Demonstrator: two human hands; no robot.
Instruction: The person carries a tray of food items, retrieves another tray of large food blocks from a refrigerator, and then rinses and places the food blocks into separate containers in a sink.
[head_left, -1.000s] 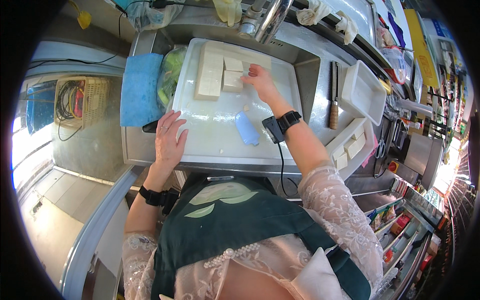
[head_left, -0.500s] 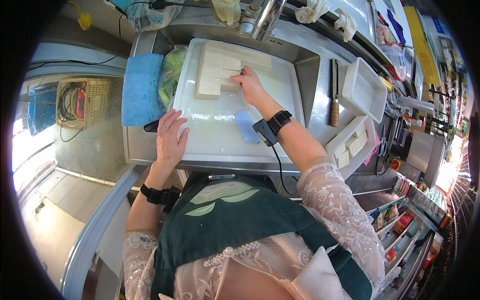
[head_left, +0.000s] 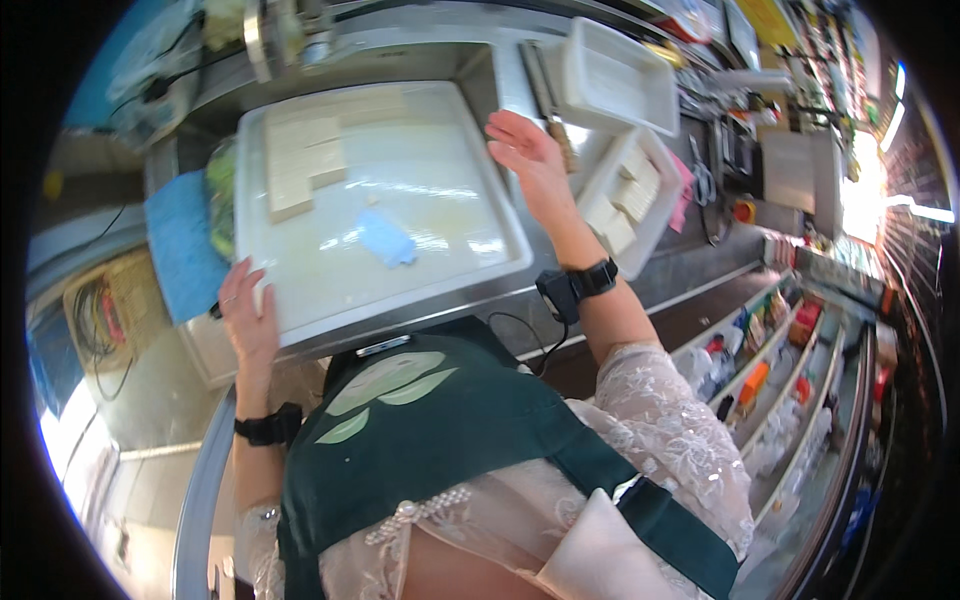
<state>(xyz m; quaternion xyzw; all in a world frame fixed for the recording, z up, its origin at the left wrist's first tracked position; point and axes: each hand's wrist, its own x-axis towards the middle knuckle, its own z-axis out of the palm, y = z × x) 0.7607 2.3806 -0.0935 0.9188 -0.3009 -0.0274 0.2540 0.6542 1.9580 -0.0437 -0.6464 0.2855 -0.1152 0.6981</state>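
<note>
White cutting board [head_left: 400, 250] sits mid-worktop [head_left: 640, 280], slightly skewed. Tofu-like pale slabs [head_left: 300, 165] parked at the board's 10–11 o'clock corner, squared up against each other, which leaves the near half free as working area. Blue scrap [head_left: 387, 238] lies flat near board centre, touching nothing else.

Left hand [head_left: 243, 315] at the board's 8 o'clock edge, fingers spread and draped over the rim, grasping nothing; reads as steadying the board. Right hand [head_left: 530, 160] at the board's 2–3 o'clock edge, open, palm flat, holding nothing, hovering or just touching the rim; can't tell which.

Knife [head_left: 545, 90] lies just beyond the right hand at 1 o'clock, off the board. White trays [head_left: 625, 70] at 2 o'clock, nearer one holds cut pieces [head_left: 620, 200], within right-hand reach. Blue cloth [head_left: 180, 250] at 9 o'clock, beside the left hand.
</note>
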